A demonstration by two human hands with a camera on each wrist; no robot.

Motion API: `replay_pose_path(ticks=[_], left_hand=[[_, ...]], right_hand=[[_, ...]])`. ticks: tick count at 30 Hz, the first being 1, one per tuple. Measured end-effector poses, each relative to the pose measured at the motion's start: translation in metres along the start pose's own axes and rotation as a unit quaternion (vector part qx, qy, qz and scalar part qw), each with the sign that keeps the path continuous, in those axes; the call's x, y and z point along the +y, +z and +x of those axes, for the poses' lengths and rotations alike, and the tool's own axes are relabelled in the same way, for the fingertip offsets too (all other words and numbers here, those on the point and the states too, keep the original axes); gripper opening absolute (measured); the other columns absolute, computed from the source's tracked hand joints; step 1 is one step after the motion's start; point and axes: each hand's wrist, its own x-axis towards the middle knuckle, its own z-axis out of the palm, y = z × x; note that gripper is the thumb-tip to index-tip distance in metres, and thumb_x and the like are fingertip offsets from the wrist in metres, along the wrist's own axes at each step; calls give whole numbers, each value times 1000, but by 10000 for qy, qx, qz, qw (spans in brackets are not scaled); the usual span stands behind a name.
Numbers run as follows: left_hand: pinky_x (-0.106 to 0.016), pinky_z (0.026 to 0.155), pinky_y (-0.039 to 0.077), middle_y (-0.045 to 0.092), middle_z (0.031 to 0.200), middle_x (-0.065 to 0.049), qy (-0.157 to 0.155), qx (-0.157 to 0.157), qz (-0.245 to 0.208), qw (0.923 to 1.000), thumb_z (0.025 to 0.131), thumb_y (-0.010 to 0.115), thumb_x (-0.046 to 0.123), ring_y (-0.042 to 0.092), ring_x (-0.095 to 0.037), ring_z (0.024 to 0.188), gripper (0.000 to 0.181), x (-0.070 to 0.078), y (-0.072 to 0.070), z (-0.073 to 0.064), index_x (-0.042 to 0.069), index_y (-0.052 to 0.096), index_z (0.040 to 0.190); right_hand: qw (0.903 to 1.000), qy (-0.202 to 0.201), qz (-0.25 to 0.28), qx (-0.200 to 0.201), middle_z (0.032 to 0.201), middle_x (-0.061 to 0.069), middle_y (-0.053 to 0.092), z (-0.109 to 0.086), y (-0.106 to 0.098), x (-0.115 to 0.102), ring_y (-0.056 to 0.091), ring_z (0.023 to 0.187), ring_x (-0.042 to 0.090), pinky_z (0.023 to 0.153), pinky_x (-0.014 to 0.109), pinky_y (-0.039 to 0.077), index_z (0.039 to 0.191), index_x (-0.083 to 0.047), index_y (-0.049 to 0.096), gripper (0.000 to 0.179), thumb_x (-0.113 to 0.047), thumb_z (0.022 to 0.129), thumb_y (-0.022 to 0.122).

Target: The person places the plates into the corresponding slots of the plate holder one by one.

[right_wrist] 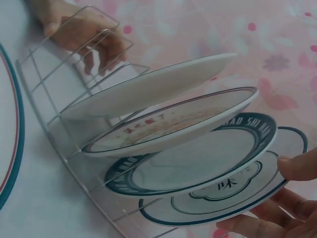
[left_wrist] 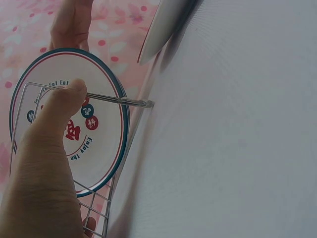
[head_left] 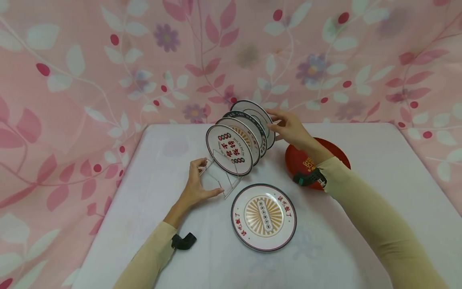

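Observation:
A metal wire dish rack (head_left: 235, 186) stands on the table with several round plates upright and leaning in it. My left hand (head_left: 196, 188) grips the rack's near end; in the left wrist view its thumb (left_wrist: 77, 91) lies over a wire. The front plate (head_left: 231, 149) has red characters. Behind it are a plate with a gold pattern and one with a dark lettered rim (right_wrist: 198, 171). My right hand (head_left: 290, 127) pinches the edge of the rearmost plate (right_wrist: 229, 184), which has a dark line border and sits between the rack's wires.
One more plate (head_left: 264, 217), with a gold sunburst and red characters, lies flat on the white table (head_left: 173, 257) in front of the rack. To the right is a round red plate (head_left: 337, 155) with gold markings, partly behind my right forearm. A pink floral curtain (head_left: 231, 52) hangs behind.

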Motion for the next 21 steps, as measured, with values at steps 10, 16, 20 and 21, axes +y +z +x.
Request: replay_pose_path(ticks=[10, 16, 20, 21], left_hand=[[-62, 93, 34, 37, 125, -38, 77, 26, -41, 10000, 53, 92, 10, 38, -51, 114, 103, 27, -5, 3, -17, 29, 130], [-61, 91, 35, 38, 123, -37, 238, 41, -40, 9997, 55, 91, 10, 39, -50, 112, 100, 35, -6, 5, -16, 30, 129], [-64, 89, 34, 37, 122, -39, 305, 51, -112, 9995, 53, 89, 5, 38, -53, 110, 99, 42, -8, 7, -20, 30, 127], [-65, 89, 34, 37, 122, -39, 304, 51, -132, 9994, 52, 90, 4, 38, -54, 110, 99, 41, -7, 7, -21, 29, 127]], right_hand=[[9998, 191, 11, -63, 130, 19, 53, 3, 11, 14, 62, 95, 28, 73, 43, 60, 147, -22, 46, 54, -7, 97, 58], [9993, 359, -38, 35, 131, 20, 53, 6, 12, 17, 61, 100, 27, 75, 40, 60, 149, -22, 42, 54, -10, 99, 56], [9990, 429, 1, 86, 131, 19, 55, 6, 11, 18, 61, 105, 28, 78, 40, 59, 150, -24, 41, 55, -12, 99, 57], [9990, 446, 5, 89, 132, 19, 54, 5, 11, 17, 61, 108, 29, 80, 41, 59, 151, -25, 39, 56, -14, 99, 57]])
